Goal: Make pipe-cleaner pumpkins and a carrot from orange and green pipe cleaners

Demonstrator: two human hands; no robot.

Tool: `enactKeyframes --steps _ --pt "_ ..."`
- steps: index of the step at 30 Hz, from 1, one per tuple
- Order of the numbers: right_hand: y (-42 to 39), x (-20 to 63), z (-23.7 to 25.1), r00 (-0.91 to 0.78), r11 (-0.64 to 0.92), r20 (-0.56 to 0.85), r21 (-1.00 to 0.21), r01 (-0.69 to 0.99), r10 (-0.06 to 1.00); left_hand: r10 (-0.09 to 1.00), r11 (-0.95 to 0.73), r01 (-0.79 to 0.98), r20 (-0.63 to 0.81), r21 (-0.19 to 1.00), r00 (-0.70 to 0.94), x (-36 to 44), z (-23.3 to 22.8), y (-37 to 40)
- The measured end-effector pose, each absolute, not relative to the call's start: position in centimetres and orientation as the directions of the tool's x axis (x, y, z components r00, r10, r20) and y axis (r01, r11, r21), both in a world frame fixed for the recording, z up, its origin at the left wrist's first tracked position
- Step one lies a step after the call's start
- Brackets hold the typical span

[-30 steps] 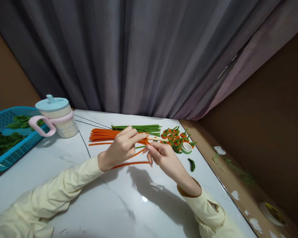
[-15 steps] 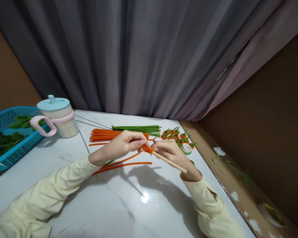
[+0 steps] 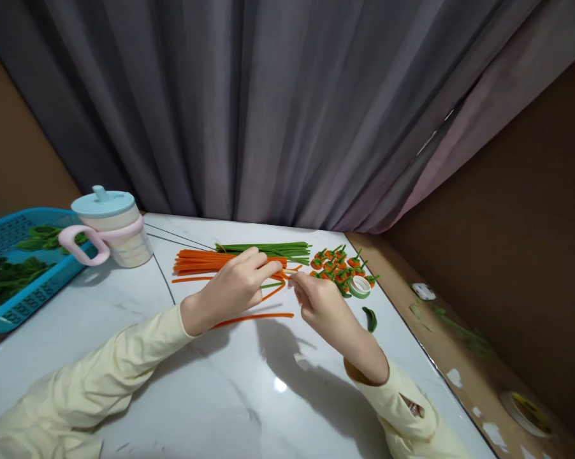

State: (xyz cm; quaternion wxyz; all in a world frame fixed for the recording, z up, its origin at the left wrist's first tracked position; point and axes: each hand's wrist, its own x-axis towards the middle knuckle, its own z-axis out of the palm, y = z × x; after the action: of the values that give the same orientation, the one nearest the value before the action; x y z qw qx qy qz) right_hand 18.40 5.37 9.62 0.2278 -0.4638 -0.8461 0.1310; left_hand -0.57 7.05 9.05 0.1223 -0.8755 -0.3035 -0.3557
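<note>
My left hand [image 3: 240, 280] is closed, its fingertips on a pale wooden stick [image 3: 290, 271] that is mostly hidden. My right hand [image 3: 322, 306] faces it in a pinch, at an orange pipe cleaner [image 3: 274, 292] by the stick. One length of this pipe cleaner slants down behind the left fingers. Beyond my left hand lie a bundle of orange pipe cleaners [image 3: 199, 260] and a bundle of green pipe cleaners [image 3: 268, 248]. One loose orange pipe cleaner [image 3: 263, 316] rests nearer me.
Several small orange pieces with green stems [image 3: 341, 261] sit at the right beside a roll of green tape [image 3: 359, 287]. A curved green piece [image 3: 370, 319] lies nearer. On the left stand a lidded cup [image 3: 125, 245] and a blue basket [image 3: 29, 303] of green leaves.
The orange coil and the long stick that showed between my hands are now mostly hidden. My left hand has turned its back to me; my right hand has shifted slightly left, uncovering the curved green piece.
</note>
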Motion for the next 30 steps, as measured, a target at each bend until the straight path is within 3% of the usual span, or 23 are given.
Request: enactKeyframes --steps 2,4,6,8,9,11,13,14,16,18,19,21,23,25,27,30 --pt "5.4 19.3 10.1 -0.579 0.630 0.269 -0.173 0.757 0.770 0.549 -0.810 0.547 0.600 0.211 0.581 -0.8 9.8 7.0" --pt "5.7 20.2 10.5 -0.682 0.723 0.262 -0.111 0.682 0.683 0.652 -0.753 0.439 0.466 0.490 0.598 -1.0 10.7 7.0" --pt "6.3 20.7 10.6 -0.724 0.783 0.299 -0.261 0.565 0.622 0.714 -0.615 0.356 0.306 0.704 0.630 -1.1 11.3 7.0" --pt "7.0 20.5 10.2 -0.706 0.728 0.307 -0.538 0.424 0.638 0.745 -0.488 0.267 0.238 0.831 0.623 -0.9 11.5 7.1" --pt "7.3 20.1 9.7 -0.677 0.635 0.282 -0.689 0.351 0.680 0.767 -0.444 0.219 0.242 0.869 0.594 -0.8 11.4 7.2" --pt "7.4 19.0 8.6 -0.570 0.306 0.169 -0.940 0.152 0.804 0.819 -0.422 0.159 0.299 0.893 0.490 -0.4 10.7 7.5" --pt "7.1 17.6 7.4 -0.498 -0.001 0.037 -0.997 -0.075 0.867 0.831 -0.524 0.226 0.435 0.821 0.347 -0.1 9.6 7.8" --pt "6.8 17.0 7.0 -0.480 -0.106 -0.029 -0.985 -0.135 0.877 0.786 -0.617 0.309 0.547 0.723 0.288 0.0 9.0 7.9" --pt "6.2 16.2 6.6 -0.460 -0.194 -0.111 -0.971 -0.139 0.881 0.564 -0.788 0.476 0.769 0.391 0.301 0.2 8.0 7.9" --pt "5.8 16.1 6.9 -0.421 -0.095 -0.107 -0.994 0.048 0.901 0.350 -0.819 0.572 0.834 0.052 0.426 0.1 7.5 7.8" --pt "5.7 16.2 7.2 -0.393 0.028 -0.057 -0.978 0.207 0.918 0.309 -0.801 0.597 0.816 -0.054 0.489 0.0 7.5 7.7" --pt "5.5 16.9 8.0 -0.383 0.330 0.113 -0.756 0.566 0.917 0.346 -0.776 0.622 0.751 -0.108 0.563 -0.4 7.8 7.6" --pt "5.5 17.9 8.9 -0.479 0.525 0.217 -0.378 0.762 0.851 0.458 -0.801 0.599 0.662 0.017 0.594 -0.9 8.7 7.6" --pt "5.6 19.0 9.8 -0.598 0.634 0.224 -0.147 0.760 0.769 0.575 -0.808 0.528 0.546 0.261 0.610 -1.3 9.8 7.7" --pt "6.1 19.9 10.2 -0.686 0.727 0.244 -0.185 0.661 0.685 0.674 -0.728 0.463 0.409 0.506 0.615 -1.6 10.8 7.9" --pt "7.0 20.2 9.9 -0.700 0.695 0.280 -0.585 0.419 0.657 0.748 -0.546 0.324 0.275 0.773 0.604 -1.6 11.4 8.1"
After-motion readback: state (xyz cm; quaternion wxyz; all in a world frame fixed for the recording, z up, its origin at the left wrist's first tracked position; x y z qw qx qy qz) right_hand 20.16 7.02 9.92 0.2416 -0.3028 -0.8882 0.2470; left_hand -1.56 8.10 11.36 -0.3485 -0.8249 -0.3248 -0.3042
